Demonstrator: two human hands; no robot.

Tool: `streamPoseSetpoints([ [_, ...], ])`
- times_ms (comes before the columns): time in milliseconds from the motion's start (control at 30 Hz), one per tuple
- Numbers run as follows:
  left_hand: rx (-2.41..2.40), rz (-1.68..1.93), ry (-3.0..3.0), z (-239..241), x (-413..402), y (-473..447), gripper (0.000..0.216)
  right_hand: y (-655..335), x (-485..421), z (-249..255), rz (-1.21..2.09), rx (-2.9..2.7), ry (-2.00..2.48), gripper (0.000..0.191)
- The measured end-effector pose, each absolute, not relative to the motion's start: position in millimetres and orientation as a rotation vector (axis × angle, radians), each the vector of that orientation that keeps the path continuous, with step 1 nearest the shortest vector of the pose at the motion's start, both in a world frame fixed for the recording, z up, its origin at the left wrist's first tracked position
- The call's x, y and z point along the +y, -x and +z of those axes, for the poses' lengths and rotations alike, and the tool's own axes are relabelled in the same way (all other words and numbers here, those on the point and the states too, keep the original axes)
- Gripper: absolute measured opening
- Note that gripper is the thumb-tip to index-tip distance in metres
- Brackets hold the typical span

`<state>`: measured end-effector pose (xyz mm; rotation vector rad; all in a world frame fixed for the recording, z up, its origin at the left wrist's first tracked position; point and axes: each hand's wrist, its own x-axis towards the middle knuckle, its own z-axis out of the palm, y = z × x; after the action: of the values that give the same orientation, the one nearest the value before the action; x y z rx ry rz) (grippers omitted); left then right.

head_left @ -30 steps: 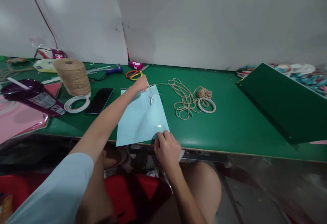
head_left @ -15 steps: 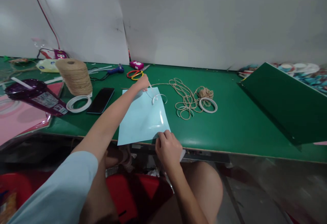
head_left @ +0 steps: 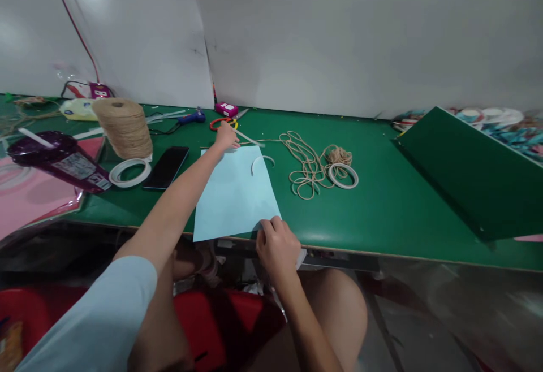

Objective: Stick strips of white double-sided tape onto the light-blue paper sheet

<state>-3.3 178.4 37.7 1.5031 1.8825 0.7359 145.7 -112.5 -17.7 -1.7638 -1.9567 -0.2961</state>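
A light blue sheet [head_left: 233, 197] lies near the table's front edge. My left hand [head_left: 228, 137] is at its far edge, close to the scissors [head_left: 219, 124], with fingers drawn together. A narrow white strip [head_left: 251, 138] runs out to the right from those fingers; their exact grip is partly hidden. On the sheet rests a curled white strip [head_left: 262, 158]. My right hand [head_left: 279, 247] is closed at the near right corner of the sheet, its fingertips bent over the edge. Something white [head_left: 301, 258] shows just behind this hand, mostly covered.
Loose twine [head_left: 307, 163] and a tape roll [head_left: 343, 176] lie right of the sheet. Leftward are a phone [head_left: 167, 167], another tape roll [head_left: 129, 173], a twine spool [head_left: 123, 128] and a purple cup [head_left: 59, 160]. A green board [head_left: 475, 174] leans at right.
My left hand has shifted left and slightly down toward the sheet's far edge. The white strip at it now stretches out straighter to the right. My right hand stays at the corner.
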Motion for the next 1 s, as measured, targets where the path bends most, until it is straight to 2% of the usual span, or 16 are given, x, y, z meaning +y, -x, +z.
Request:
streamPoseSetpoints([
  [200, 2.067, 1.115, -1.355, 44, 167, 48, 0.036, -145, -113, -16, -0.302, -1.95, 1.76, 0.013],
  [367, 1.974, 1.128, -1.518, 37, 146, 32, 0.03, -145, -115, -17, -0.292, -1.943, 1.761, 0.012],
  [533, 1.246, 0.58, -2.616, 15, 104, -4, 0.024, -146, -115, -20, -0.297, -1.947, 1.748, 0.011],
  [600, 1.178, 0.42, -2.81, 10, 95, -12, 0.026, -146, -115, -21, -0.301, -1.95, 1.747, 0.012],
  [800, 1.341, 0.168, -2.958, 8, 99, -20, 0.026, -146, -115, -19, -0.308, -1.942, 1.745, 0.013],
  [1000, 1.341, 0.11, -2.97, 9, 105, -21, 0.024, -146, -114, -20, -0.291, -1.943, 1.734, 0.012],
])
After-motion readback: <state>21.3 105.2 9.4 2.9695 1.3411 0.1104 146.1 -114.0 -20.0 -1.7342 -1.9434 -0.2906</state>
